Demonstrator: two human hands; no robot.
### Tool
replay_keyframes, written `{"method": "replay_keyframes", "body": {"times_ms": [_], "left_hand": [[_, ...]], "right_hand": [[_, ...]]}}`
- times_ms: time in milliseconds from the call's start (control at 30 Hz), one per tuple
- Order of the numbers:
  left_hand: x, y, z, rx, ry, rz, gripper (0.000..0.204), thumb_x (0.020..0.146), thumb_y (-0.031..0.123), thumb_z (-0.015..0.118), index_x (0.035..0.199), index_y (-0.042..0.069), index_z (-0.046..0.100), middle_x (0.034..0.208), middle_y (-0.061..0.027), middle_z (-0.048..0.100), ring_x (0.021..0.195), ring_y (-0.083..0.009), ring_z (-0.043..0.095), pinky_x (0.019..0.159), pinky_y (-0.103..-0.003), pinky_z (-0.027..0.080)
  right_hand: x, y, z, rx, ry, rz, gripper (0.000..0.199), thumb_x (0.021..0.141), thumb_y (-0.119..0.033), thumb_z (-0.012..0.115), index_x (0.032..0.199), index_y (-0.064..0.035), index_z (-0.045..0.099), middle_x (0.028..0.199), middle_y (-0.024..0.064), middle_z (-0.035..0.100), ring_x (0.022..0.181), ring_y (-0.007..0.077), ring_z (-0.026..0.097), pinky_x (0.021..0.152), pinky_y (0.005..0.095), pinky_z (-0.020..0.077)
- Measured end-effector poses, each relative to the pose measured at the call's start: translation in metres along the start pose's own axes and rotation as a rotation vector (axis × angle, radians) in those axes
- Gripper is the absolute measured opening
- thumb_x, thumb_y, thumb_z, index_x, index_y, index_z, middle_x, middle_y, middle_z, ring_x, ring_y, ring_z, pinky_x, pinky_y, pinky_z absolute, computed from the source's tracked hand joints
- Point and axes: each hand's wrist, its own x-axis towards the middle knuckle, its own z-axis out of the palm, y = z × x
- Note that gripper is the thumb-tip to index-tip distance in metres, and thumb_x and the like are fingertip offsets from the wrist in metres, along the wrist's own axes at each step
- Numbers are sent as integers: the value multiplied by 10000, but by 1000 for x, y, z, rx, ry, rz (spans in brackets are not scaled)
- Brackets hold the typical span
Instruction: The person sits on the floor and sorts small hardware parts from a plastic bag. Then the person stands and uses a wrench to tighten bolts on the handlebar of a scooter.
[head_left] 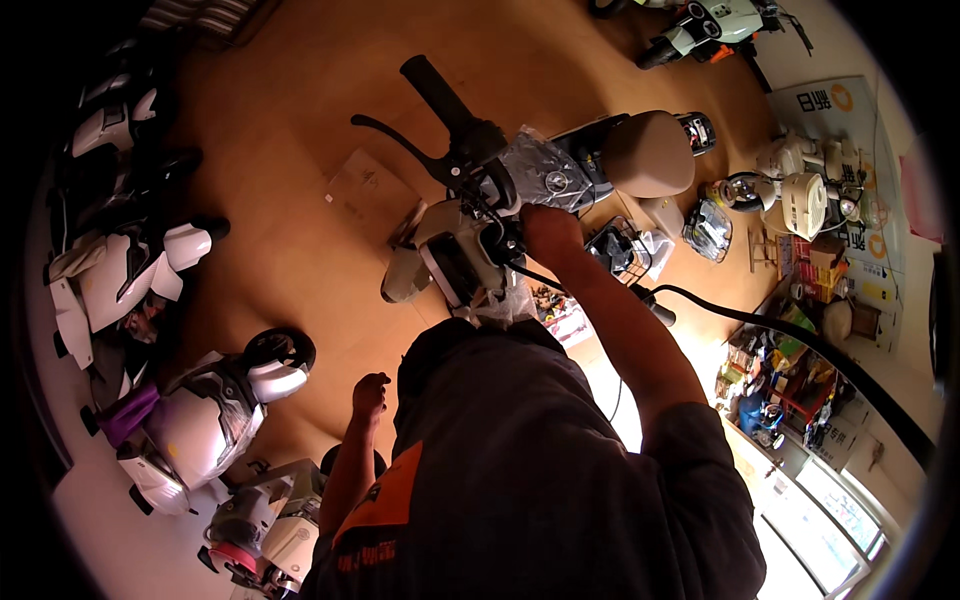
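In front of me stands an electric scooter with a dark handlebar (487, 165); one black grip and its brake lever (395, 138) point up and to the left. My right hand (550, 236) is closed at the middle of the handlebar, beside the cables (490, 212). Its fingertips are hidden, so what it grips cannot be made out. Below the bar sits a pale front panel with a dark window (458, 262). My left hand (370, 395) hangs low at my left side, away from the scooter, its fingers curled; anything inside them is too small to tell.
Clear plastic wrap (545, 172) covers the scooter's body ahead of its brown seat (650, 153). A flat cardboard piece (372, 193) lies on the floor. More scooters (200, 425) line the left. Wire baskets (708, 230) and a cluttered shelf (790, 395) stand right; a black cable (800, 335) crosses there.
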Motion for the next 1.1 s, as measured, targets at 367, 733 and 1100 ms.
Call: {"method": "replay_keyframes", "body": {"times_ms": [367, 733, 1100], "left_hand": [[6, -16, -16, 47, 55, 1, 212, 933, 286, 623, 887, 87, 680, 620, 40, 440, 462, -91, 384, 420, -283, 332], [16, 5, -7, 41, 28, 19, 194, 947, 259, 608, 881, 90, 676, 594, 56, 408, 439, -73, 351, 400, -264, 315], [18, 44, 2, -23, -46, 86, 127, 927, 202, 633, 854, 99, 650, 591, 59, 401, 422, -65, 348, 386, -238, 288]], "right_hand": [[5, -7, 3, 4, -138, 86, 249, 974, -259, 529, 1037, -79, 688, 1008, 152, 743, 945, 346, 731, 776, 472, 590], [9, -2, 3, 31, -119, 52, 310, 905, -289, 604, 1121, -75, 665, 974, 182, 746, 925, 370, 731, 797, 498, 577], [2, 3, 2, 143, -201, 122, 266, 954, -290, 578, 1050, -89, 723, 1006, 177, 749, 952, 376, 728, 799, 490, 582]]}}
